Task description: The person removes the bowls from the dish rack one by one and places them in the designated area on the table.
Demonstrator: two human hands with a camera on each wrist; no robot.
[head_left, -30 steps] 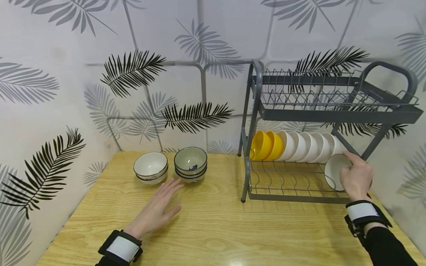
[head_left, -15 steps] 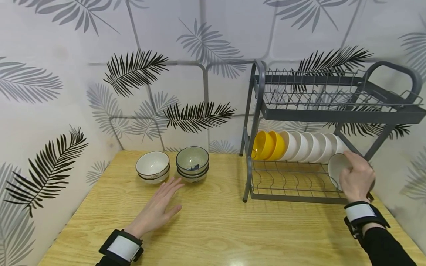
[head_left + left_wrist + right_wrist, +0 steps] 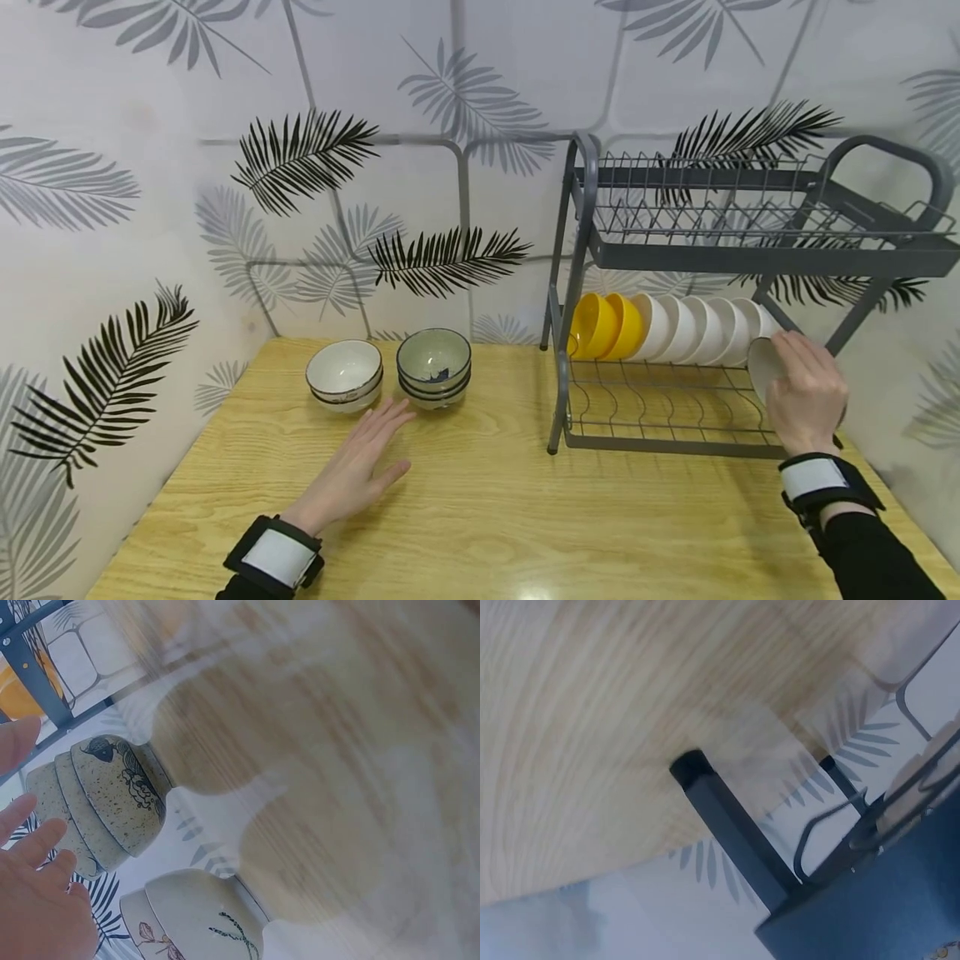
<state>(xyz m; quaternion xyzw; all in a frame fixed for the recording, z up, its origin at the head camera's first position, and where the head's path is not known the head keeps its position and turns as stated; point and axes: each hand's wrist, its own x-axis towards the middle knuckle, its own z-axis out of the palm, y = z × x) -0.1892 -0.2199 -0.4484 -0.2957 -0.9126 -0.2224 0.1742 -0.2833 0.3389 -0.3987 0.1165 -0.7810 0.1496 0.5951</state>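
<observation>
My right hand (image 3: 808, 392) grips a pale bowl (image 3: 763, 368) at the right front of the lower rack tier. The bowl stands on edge, its opening facing left, and the hand hides much of it. My left hand (image 3: 356, 467) lies low over the table with its fingers straight and spread. Just beyond those fingertips is a stack of greenish speckled bowls (image 3: 433, 362) with dark rims. A stack of two white bowls (image 3: 345, 371) stands left of it. In the left wrist view, the speckled bowls (image 3: 120, 799) show a dark flower print.
The grey two-tier dish rack (image 3: 675, 447) stands at the right of the wooden table (image 3: 480, 517). Along its lower back row, two yellow bowls (image 3: 592, 327) and several white bowls (image 3: 678, 331) stand on edge. Behind is a leaf-patterned wall (image 3: 495, 92).
The bowl in my right hand has turned more edge-on, showing less of its inside. It has shifted slightly right and up with the hand. My left hand stays still.
</observation>
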